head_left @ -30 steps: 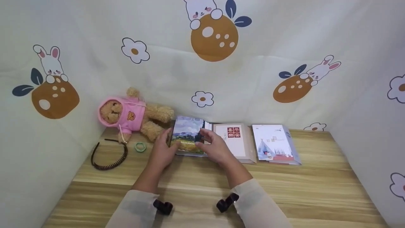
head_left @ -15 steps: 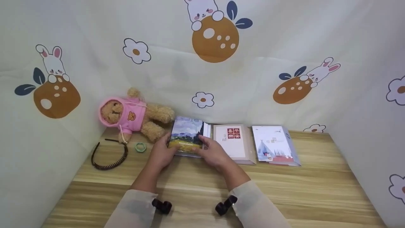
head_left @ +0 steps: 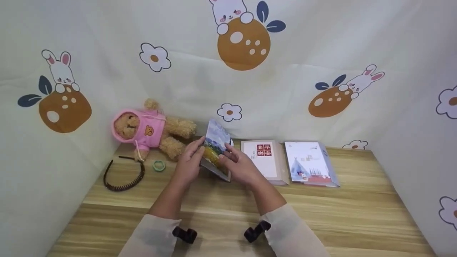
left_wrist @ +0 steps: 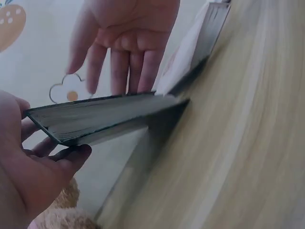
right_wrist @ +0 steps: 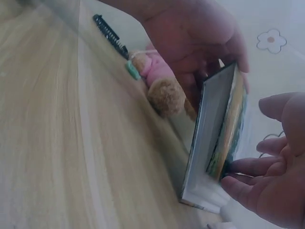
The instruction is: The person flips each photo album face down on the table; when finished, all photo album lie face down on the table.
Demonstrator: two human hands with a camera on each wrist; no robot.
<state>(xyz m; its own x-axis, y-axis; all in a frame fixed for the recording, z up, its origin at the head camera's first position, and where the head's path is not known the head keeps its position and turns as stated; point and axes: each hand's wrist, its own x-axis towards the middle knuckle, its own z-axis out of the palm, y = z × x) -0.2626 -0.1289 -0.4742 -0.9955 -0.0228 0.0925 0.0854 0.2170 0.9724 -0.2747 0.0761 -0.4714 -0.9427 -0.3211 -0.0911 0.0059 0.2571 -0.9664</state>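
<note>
A photo album (head_left: pixel 218 137) with a landscape painting on its cover is tilted above the wooden table, its left side raised. My left hand (head_left: pixel 188 166) grips that raised side; in the left wrist view the left hand (left_wrist: pixel 28 169) has thumb and fingers around the thick edge. My right hand (head_left: pixel 243 166) is at the opposite side. Seen from the right wrist, the right hand (right_wrist: pixel 281 174) touches the album (right_wrist: pixel 233 124) with fairly straight fingertips, its thumb standing away. The album's lower right corner is near the tabletop; whether it touches cannot be told.
Right of the album lie a beige book (head_left: pixel 262 162) with red characters and a white book (head_left: pixel 307 166) with a tent picture. Leftward are a teddy bear (head_left: pixel 149 130) in a pink hoodie, a green hair tie (head_left: pixel 159 170) and a dark toothed headband (head_left: pixel 123 187). Printed cloth (head_left: pixel 185 85) rises behind.
The album, earlier lying nearly level, now has its left side lifted and is turned steeply rightward. My left hand has risen with it. The other objects have stayed in place.
</note>
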